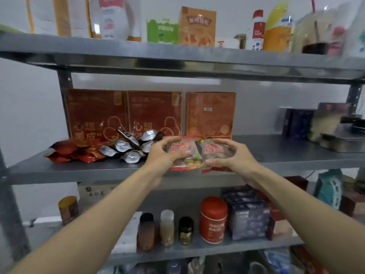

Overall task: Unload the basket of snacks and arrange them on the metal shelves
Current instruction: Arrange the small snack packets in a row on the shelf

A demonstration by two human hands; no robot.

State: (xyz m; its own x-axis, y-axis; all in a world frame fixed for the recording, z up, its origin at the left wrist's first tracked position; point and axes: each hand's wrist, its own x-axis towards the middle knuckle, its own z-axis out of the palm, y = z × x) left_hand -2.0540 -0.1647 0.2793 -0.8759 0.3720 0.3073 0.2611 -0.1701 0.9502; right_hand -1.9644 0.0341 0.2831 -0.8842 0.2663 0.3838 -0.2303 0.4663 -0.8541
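Metal shelf (79, 169) receives two snacks: left hand (164, 154) grips the left packet (182, 150), right hand (229, 153) the right packet (212, 150); releasing them level seems next.

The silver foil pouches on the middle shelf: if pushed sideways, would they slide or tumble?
The silver foil pouches look puffy and small, so probably light. Their glossy foil on the smooth metal shelf suggests they would slide easily. They lie heaped loosely, so the top ones may tumble off.
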